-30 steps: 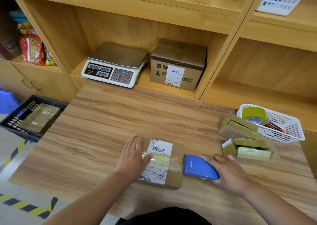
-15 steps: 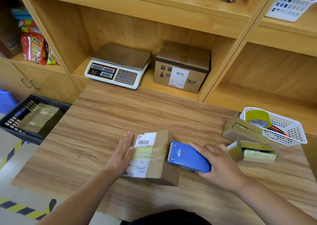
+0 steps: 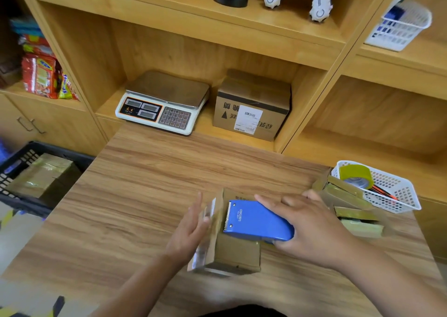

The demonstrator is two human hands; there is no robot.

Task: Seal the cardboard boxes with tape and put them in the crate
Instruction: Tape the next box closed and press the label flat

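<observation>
A small cardboard box [image 3: 235, 254] stands tipped on its side near the table's front edge, its labelled, taped face turned left. My left hand [image 3: 191, 227] lies flat against that face, fingers straight. My right hand [image 3: 312, 227] grips a blue tape dispenser [image 3: 256, 220] and presses it on the box's upward face, toothed blade pointing left. Two more small boxes [image 3: 343, 193] with yellowish tape lie at the right, partly hidden behind my right hand. A black crate [image 3: 14, 196] stands left of the table, lower down, with a taped box [image 3: 41, 176] inside.
A white basket [image 3: 396, 196] with a tape roll [image 3: 355, 175] sits at the table's right edge. In the shelf behind stand a scale [image 3: 162, 104] and a larger labelled carton [image 3: 251, 106]. Snack packets [image 3: 41, 75] fill the left shelf.
The box has been rolled from flat onto its side, label face now pointing left. The dispenser moved up from the table beside the box onto its upward face. The view shifted closer.
</observation>
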